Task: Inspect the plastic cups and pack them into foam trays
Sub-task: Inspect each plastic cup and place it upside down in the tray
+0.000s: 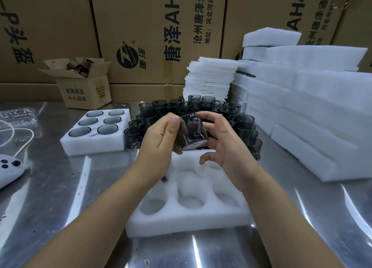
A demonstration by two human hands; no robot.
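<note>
A dark smoky plastic cup (193,133) is held tilted between both hands above the near foam tray (187,221). My left hand (163,139) grips its left side and my right hand (223,141) its right side. The near tray's round holes that show are hollow; my arms hide part of it. Behind the hands stands a crowd of several more dark cups (203,108). To the left lies a second foam tray (94,145) with a cup in each of its holes.
Stacks of white foam trays (314,114) and thin foam sheets (211,78) fill the right side. A small open carton (84,86) stands at the back left, large cartons (157,32) behind. A white device (9,172) with a cable lies at the left edge of the steel table (60,197).
</note>
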